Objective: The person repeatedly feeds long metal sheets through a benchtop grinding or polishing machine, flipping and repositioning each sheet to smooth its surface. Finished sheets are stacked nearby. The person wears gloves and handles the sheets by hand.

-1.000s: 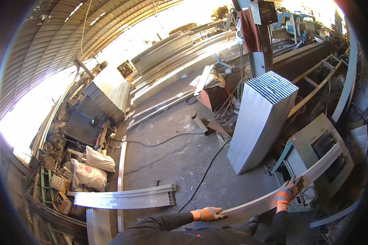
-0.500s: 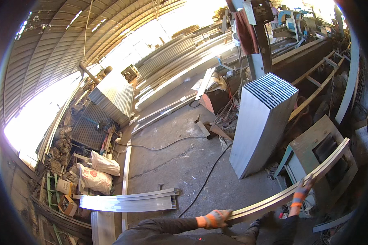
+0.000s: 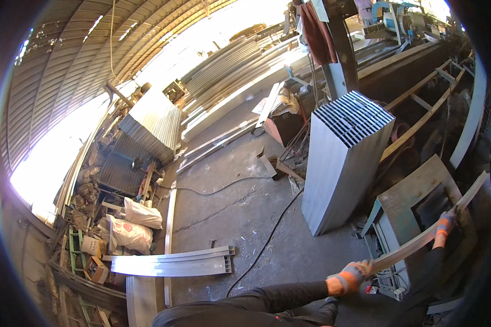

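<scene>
Presently left hand [image 3: 350, 277] grips the near end of the metal strip [image 3: 420, 244]; right hand [image 3: 445, 224] clasps it farther right; long axis rises rightward.

Concrete floor [image 3: 240, 218], grey, cracked, dusty. Directly on it: tall upright stack of ribbed metal profiles [image 3: 343, 163] right of centre; flat bundle of curved metal strips [image 3: 172, 264] lower left; one long thin strip [image 3: 170, 218] running up from that bundle; black cable [image 3: 267, 240] snaking from centre toward the lower edge; two white sacks [image 3: 133, 223] at left, touching; more long profiles [image 3: 218, 144] lying near the far wall; green-framed machine [image 3: 414, 218] standing at right.
</scene>
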A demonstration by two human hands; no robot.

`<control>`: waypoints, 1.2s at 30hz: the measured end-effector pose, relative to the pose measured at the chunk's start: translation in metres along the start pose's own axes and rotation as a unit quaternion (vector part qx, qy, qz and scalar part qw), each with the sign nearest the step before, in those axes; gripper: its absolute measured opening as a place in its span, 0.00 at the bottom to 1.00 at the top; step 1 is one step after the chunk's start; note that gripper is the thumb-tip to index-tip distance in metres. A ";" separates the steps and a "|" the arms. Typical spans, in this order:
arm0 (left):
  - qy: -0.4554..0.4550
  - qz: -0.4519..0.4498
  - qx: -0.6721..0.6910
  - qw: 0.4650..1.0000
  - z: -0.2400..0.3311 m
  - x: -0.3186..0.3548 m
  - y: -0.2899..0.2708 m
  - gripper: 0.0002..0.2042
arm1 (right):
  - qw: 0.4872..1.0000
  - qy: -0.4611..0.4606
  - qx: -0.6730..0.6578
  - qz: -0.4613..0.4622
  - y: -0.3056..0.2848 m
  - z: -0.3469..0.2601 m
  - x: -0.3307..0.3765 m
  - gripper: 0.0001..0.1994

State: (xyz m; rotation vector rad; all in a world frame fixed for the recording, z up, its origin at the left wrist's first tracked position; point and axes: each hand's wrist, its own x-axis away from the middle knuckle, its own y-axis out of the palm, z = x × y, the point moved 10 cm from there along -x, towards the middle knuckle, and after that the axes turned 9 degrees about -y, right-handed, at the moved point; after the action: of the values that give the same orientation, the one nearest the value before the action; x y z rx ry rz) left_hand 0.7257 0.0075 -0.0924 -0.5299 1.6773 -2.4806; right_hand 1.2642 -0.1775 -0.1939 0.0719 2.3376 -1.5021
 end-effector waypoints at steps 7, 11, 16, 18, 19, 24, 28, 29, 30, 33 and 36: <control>0.006 0.026 0.021 0.999 -0.068 0.150 -0.021 0.34 | 0.998 -0.031 0.030 0.055 -0.061 -0.097 0.151 0.32; -0.002 0.016 0.026 1.000 -0.115 0.250 -0.029 0.34 | 0.990 0.008 -0.135 0.035 -0.088 -0.151 0.255 0.31; 0.000 0.037 0.015 0.999 -0.184 0.386 -0.034 0.35 | 0.995 -0.066 -0.005 0.078 -0.143 -0.243 0.393 0.38; -0.027 0.005 0.001 1.000 -0.213 0.439 -0.030 0.34 | 0.997 -0.019 -0.072 -0.017 -0.143 -0.266 0.441 0.36; -0.035 0.010 0.013 0.999 -0.228 0.465 -0.033 0.33 | 0.999 -0.025 -0.036 -0.004 -0.154 -0.284 0.467 0.36; -0.088 0.037 0.001 0.995 -0.283 0.571 -0.055 0.27 | 0.997 -0.012 -0.072 -0.025 -0.176 -0.333 0.564 0.39; -0.124 0.040 0.001 0.992 -0.306 0.624 -0.071 0.29 | 0.972 0.010 -0.230 0.044 -0.186 -0.326 0.642 0.47; -0.135 0.013 0.008 0.991 -0.308 0.635 -0.070 0.31 | 0.962 0.061 -0.266 -0.023 -0.173 -0.319 0.662 0.46; -0.129 0.016 0.018 0.991 -0.305 0.643 -0.075 0.30 | 0.929 0.160 -0.315 -0.112 -0.153 -0.312 0.686 0.45; -0.147 -0.029 0.073 0.986 -0.304 0.661 -0.075 0.29 | 0.706 0.372 -0.570 -0.195 -0.128 -0.338 0.774 0.38; -0.204 -0.076 0.141 0.966 -0.327 0.670 -0.068 0.32 | 0.807 0.285 -0.475 -0.205 -0.156 -0.351 0.787 0.37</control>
State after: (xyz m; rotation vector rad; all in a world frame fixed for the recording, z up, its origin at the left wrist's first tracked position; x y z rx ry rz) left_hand -0.0038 0.1384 0.0139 -1.0762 1.1475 -2.4290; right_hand 0.3981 -0.0510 -0.1836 -0.2973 3.4971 -0.2354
